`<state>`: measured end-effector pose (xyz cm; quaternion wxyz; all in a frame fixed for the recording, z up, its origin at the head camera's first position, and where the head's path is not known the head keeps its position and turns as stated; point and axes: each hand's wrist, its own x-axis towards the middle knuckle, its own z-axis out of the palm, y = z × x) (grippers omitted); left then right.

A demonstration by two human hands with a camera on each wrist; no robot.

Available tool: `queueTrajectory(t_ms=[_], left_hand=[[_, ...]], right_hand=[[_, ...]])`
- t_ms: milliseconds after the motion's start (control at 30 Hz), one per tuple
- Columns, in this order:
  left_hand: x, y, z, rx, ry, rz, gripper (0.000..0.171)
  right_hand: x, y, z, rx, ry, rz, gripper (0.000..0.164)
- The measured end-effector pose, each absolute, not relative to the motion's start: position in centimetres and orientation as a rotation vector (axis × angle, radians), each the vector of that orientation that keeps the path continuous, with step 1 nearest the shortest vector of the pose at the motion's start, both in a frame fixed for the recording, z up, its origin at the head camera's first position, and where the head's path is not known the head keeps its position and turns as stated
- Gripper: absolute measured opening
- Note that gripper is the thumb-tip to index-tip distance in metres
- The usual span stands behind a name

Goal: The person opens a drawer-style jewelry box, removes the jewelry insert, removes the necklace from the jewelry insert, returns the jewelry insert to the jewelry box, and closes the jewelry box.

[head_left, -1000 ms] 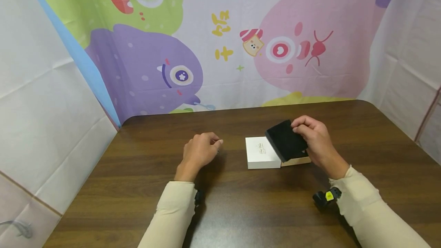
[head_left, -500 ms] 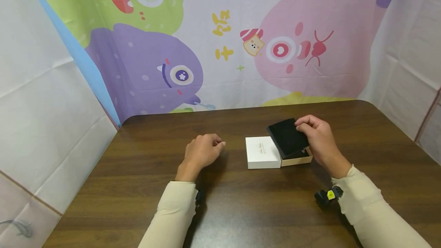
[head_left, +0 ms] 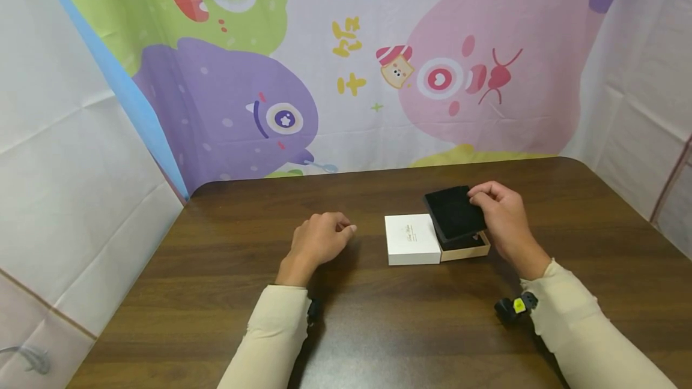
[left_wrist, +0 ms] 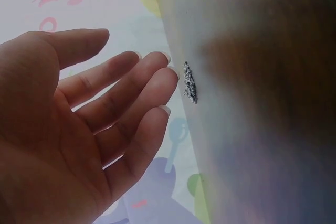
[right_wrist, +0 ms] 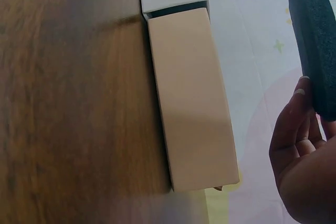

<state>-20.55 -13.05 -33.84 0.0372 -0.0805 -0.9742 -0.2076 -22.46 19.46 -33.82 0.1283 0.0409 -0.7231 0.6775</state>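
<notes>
My right hand pinches a black foam pad by its right side, tilted above the box. In the right wrist view the thick edge of the foam pad shows between fingers and thumb. Below it is the box's tan drawer, pulled out to the right of its white sleeve. Something dark lies in the drawer, mostly hidden by the pad. My left hand holds nothing, fingers loosely bent. Past its fingertips, in the left wrist view, a small glittering silver-and-black piece lies on the table; its kind is unclear.
The brown wooden table runs back to a cartoon-printed cloth. Pale cloth panels stand at both sides. Each wrist bears a black camera, the right one with a yellow mark.
The foam pad has shifted slightly right and back with my right hand, and more of the tan drawer shows. My left hand has drifted a little to the right.
</notes>
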Motion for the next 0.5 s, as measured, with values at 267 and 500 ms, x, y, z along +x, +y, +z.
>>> queueTrajectory(t_ms=[267, 500], left_hand=[[-20.54, -12.83, -34.00, -0.272, -3.002, -0.628, 0.024], [-20.51, -12.83, -34.06, -0.294, -3.011, -0.623, 0.024]], right_hand=[[-22.52, 19.56, -34.01, 0.100, -2.144, 1.894, 0.017], [-22.66, 19.69, -34.14, 0.083, -2.168, 1.783, 0.019]])
